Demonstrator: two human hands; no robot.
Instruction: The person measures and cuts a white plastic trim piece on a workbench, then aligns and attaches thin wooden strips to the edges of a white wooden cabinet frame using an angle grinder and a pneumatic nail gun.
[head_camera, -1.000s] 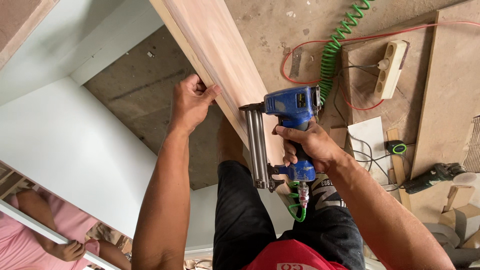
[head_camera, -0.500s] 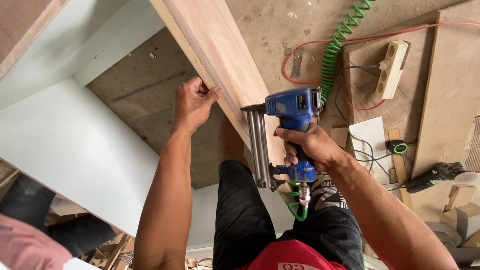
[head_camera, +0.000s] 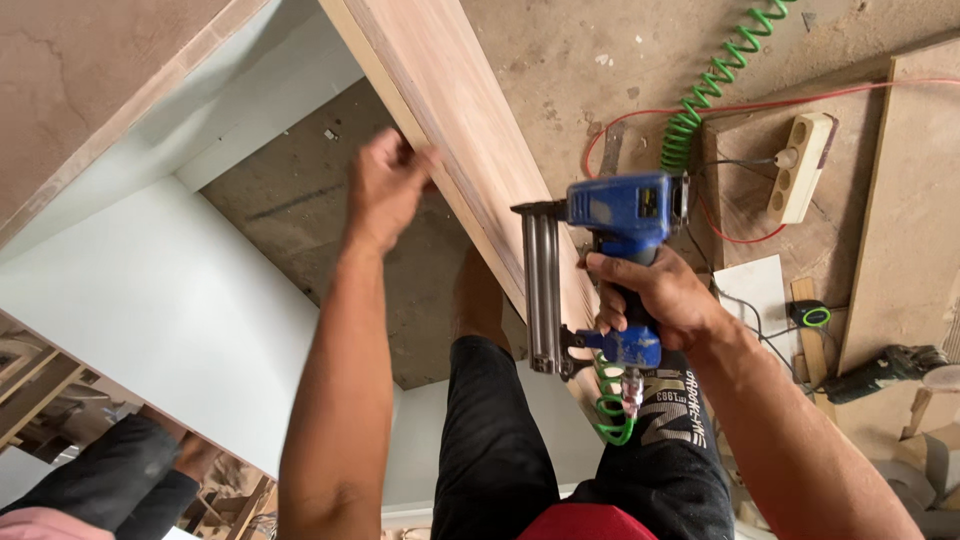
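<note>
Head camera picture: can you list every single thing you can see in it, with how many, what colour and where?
wooden board: one, light brown, slanting from top centre down to the middle
nail gun: one, blue with a grey magazine, against the board's right side
coiled hose: one, green, on the floor at top right, and seen again below the gun
power strip: one, cream, on a wood sheet at right
cable: one, red, looping across the floor at right
white panel: one, white, left side
power tool: one, dark, floor at far right
other person: one, dark trousers, bottom left corner
left hand: on the board's left edge
right hand: wrapped around the nail gun's handle
</note>
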